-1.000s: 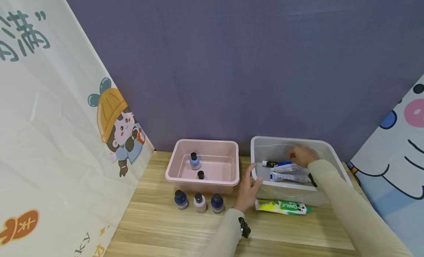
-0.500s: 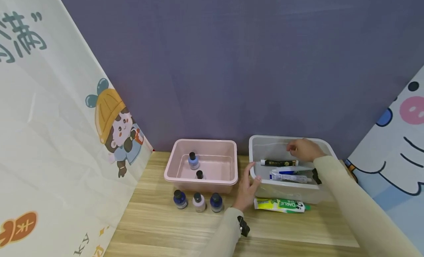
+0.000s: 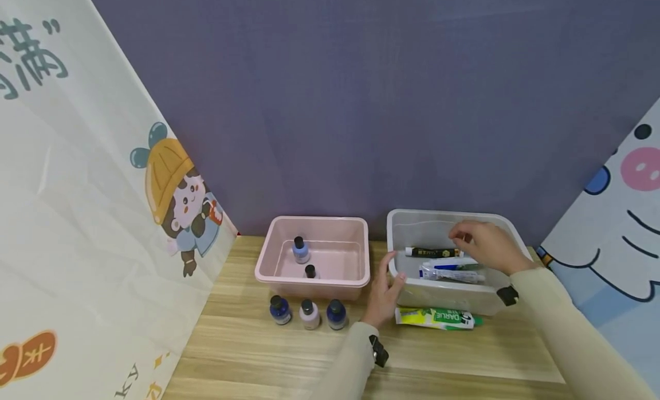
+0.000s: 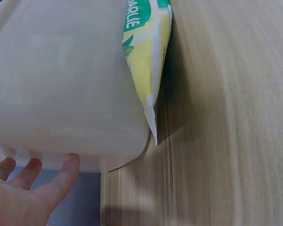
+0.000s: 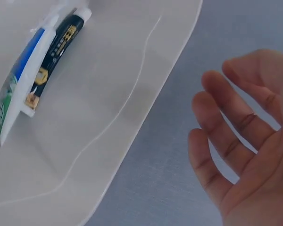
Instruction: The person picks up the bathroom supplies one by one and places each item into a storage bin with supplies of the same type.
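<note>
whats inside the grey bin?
Inside the bin: a black tube and overlapping white and blue tubes, exact count unclear. Its front wall hides the nearest floor; the right hand hides some of the right side.

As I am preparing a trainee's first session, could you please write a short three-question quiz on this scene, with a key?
1. How many small bottles stand on the table in front of the pink bin?

2. Where does the yellow-and-green DARLIE tube lie?
A) Inside the pink bin
B) On the table, in front of the grey bin
C) Behind the bottles, against the backdrop

3. True or false: the right hand is gripping a tube.

Key:
1. Three.
2. B.
3. False; its fingers are loosely bent and hold nothing.
</note>
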The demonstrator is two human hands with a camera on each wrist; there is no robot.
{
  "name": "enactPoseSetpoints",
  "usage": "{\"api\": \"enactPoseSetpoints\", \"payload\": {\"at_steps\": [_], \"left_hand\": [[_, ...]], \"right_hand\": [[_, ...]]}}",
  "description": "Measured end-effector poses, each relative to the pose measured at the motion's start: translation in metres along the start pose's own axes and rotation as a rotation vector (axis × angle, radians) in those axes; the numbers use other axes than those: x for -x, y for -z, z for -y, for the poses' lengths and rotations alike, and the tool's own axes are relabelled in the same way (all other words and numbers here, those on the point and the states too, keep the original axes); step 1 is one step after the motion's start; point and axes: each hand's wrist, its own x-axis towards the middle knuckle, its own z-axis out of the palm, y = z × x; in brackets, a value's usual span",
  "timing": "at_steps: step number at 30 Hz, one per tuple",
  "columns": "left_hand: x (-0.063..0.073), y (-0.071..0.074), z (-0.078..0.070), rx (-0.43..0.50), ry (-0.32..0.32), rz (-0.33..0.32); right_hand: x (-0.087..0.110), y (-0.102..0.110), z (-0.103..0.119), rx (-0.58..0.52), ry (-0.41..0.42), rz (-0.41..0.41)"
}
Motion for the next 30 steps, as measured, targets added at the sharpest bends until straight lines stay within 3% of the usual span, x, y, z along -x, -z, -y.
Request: {"api": "enactPoseSetpoints", "payload": {"at_steps": [5,15,23,30], "left_hand": [[0.001,-0.001,-0.001,-0.019,-0.007,-0.022],[0.001,0.0,0.004,-0.027,-0.014,0.008],[0.0,0.001,0.004,-0.007,-0.017,0.015],[-0.001,0.001,0.003,-0.023,-0.015,0.027]], "right_hand": [[0.025,-0.009,0.007,0.003,0.014,-0.097],[0.07,-0.034,0.026,-0.007,0.061,-0.293],[0.094,-0.065,0.048,-0.077,0.054,-0.314],[0.111,-0.107,0.049,-0.045,0.06,-0.325]]}}
